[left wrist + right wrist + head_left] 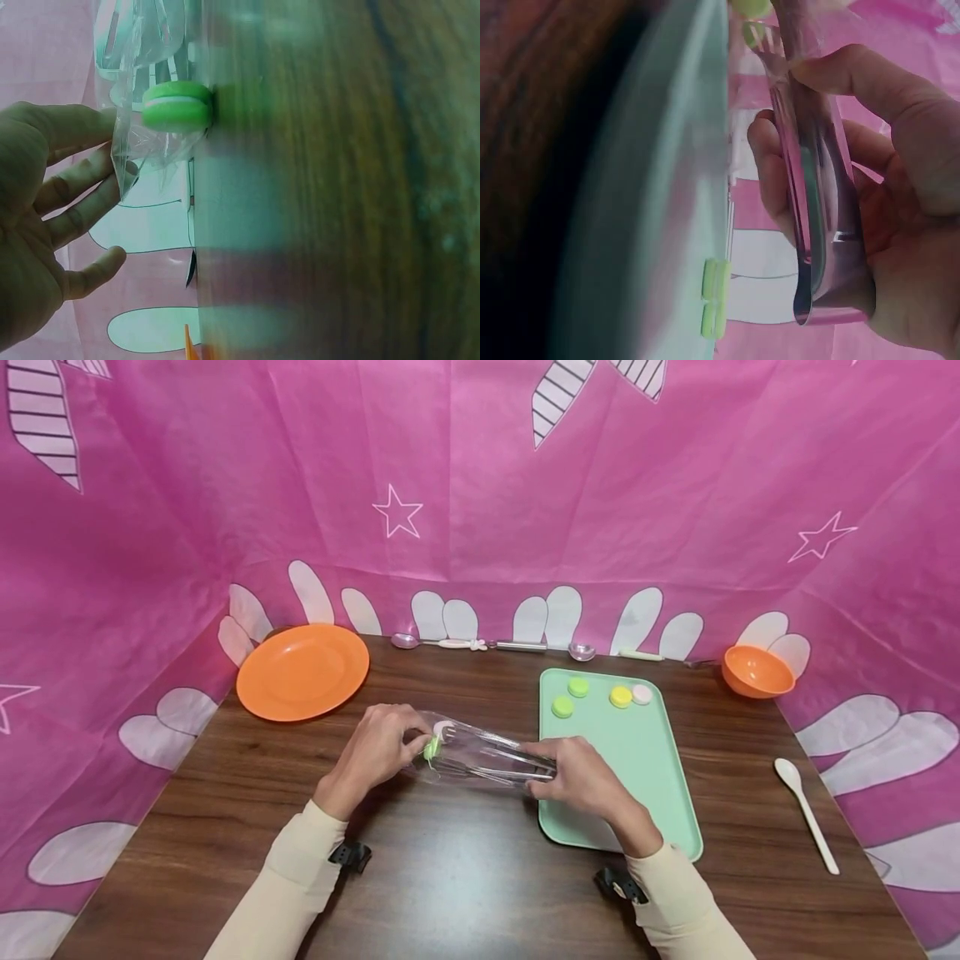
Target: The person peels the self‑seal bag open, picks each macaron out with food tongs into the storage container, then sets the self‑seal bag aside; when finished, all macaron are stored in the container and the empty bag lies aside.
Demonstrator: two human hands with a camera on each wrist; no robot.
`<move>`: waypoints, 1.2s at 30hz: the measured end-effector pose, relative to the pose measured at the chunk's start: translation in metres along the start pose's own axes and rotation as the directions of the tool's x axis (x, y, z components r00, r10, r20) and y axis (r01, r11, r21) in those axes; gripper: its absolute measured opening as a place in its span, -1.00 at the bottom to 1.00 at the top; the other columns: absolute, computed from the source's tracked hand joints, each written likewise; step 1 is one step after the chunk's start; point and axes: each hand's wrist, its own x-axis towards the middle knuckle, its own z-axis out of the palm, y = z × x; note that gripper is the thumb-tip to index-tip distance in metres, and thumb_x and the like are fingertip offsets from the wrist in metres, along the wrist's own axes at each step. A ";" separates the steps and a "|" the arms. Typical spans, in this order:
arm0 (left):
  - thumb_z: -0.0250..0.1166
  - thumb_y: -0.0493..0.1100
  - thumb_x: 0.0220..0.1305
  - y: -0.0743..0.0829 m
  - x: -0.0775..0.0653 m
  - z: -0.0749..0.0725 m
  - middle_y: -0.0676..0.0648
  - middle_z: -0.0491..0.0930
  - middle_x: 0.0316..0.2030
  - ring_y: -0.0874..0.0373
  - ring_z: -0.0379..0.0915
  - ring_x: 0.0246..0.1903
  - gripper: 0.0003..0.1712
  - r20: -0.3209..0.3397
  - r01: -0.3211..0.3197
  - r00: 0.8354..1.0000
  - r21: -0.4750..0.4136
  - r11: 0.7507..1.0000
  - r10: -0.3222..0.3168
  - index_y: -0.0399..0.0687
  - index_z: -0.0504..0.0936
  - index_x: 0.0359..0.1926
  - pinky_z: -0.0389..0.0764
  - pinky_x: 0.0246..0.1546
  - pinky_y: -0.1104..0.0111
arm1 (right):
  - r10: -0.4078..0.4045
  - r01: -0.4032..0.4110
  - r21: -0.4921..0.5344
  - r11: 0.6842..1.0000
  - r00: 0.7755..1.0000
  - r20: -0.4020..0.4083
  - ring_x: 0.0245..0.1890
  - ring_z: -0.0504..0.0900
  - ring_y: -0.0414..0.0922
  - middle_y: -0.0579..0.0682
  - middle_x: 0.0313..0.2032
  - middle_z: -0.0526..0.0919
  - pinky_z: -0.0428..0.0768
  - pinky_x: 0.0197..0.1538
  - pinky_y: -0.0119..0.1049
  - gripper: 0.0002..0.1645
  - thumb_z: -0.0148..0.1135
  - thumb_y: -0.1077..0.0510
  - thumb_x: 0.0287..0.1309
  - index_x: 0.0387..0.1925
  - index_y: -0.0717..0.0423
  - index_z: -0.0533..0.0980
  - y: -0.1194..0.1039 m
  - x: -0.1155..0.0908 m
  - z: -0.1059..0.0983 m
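In the head view my left hand (381, 745) pinches the edge of a clear plastic bag (480, 743). Thumb and fingertips meet the film, which shows creased in the left wrist view. Metal tongs (517, 768) lie in my right hand (581, 778), gripped along their arms near the bent end. Their tips reach left and overlap the clear film. A green macaron (177, 106) with a pale middle shows at the bag's left end, close by my left fingertips. In the right wrist view, thumb and fingers wrap the shiny tongs (829, 195).
A mint tray (622, 777) under my right hand carries two green macarons (570, 697), a yellow one (620, 697) and a pink one (641, 694). An orange plate (303, 672) stands back left, an orange bowl (757, 672) back right. Several utensils line the back; a white spoon (808, 817) lies right.
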 end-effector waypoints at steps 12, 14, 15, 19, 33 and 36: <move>0.56 -0.28 0.22 0.001 -0.001 -0.003 -0.03 0.83 -0.28 0.07 0.76 -0.21 -0.91 0.031 0.063 0.998 -0.032 0.997 -0.062 -0.08 0.87 -0.24 0.75 0.05 0.03 | -0.041 0.038 -0.042 0.998 0.996 -0.074 -0.25 0.72 -0.17 0.01 -0.03 0.87 0.66 -0.18 -0.25 -0.46 0.54 0.20 0.07 0.15 0.08 0.74 -0.004 0.003 0.017; 0.55 -0.29 0.23 0.001 -0.001 -0.004 -0.05 0.82 -0.25 0.06 0.74 -0.19 -0.91 0.053 0.092 0.995 -0.070 0.993 -0.088 -0.10 0.86 -0.23 0.77 0.03 0.07 | -0.051 0.047 -0.050 0.998 0.996 -0.074 -0.24 0.73 -0.17 0.01 -0.02 0.86 0.68 -0.15 -0.22 -0.45 0.54 0.20 0.07 0.16 0.09 0.73 -0.004 0.003 0.018; 0.55 -0.30 0.23 0.001 -0.001 -0.004 -0.05 0.81 -0.25 0.06 0.73 -0.19 -0.91 0.061 0.102 0.993 -0.087 0.991 -0.097 -0.11 0.86 -0.23 0.77 0.03 0.08 | -0.052 0.049 -0.051 0.998 0.996 -0.071 -0.24 0.73 -0.15 0.02 -0.01 0.86 0.70 -0.13 -0.19 -0.44 0.54 0.20 0.07 0.17 0.10 0.72 -0.005 0.003 0.019; 0.54 -0.32 0.23 0.001 0.000 -0.004 -0.07 0.81 -0.24 0.05 0.73 -0.18 -0.92 0.063 0.106 0.993 -0.120 0.987 -0.099 -0.14 0.86 -0.24 0.77 0.03 0.07 | -0.052 0.047 -0.082 0.996 0.996 -0.068 -0.16 0.81 -0.07 0.06 0.02 0.86 0.75 -0.05 -0.07 -0.43 0.55 0.20 0.09 0.19 0.16 0.71 -0.007 0.003 0.021; 0.53 -0.26 0.26 0.000 -0.002 -0.008 -0.02 0.81 -0.23 0.06 0.72 -0.19 -0.92 0.042 0.146 0.988 -0.016 0.989 -0.146 -0.05 0.87 -0.22 0.77 -0.01 0.05 | 0.020 -0.020 -0.012 1.000 0.999 -0.047 -0.52 0.46 -0.31 -0.02 -0.28 0.84 0.45 -0.46 -0.43 -0.49 0.51 0.28 0.03 0.10 0.12 0.77 0.004 -0.005 -0.015; 0.54 -0.27 0.25 -0.001 -0.002 -0.009 -0.02 0.81 -0.23 0.05 0.73 -0.19 -0.91 0.037 0.146 0.989 -0.011 0.989 -0.146 -0.05 0.87 -0.22 0.77 -0.01 0.06 | 0.073 -0.073 0.006 0.997 0.996 -0.060 -0.56 0.43 -0.31 -0.09 -0.44 0.74 0.43 -0.53 -0.41 -0.51 0.50 0.32 0.00 0.06 0.12 0.78 0.013 -0.014 -0.037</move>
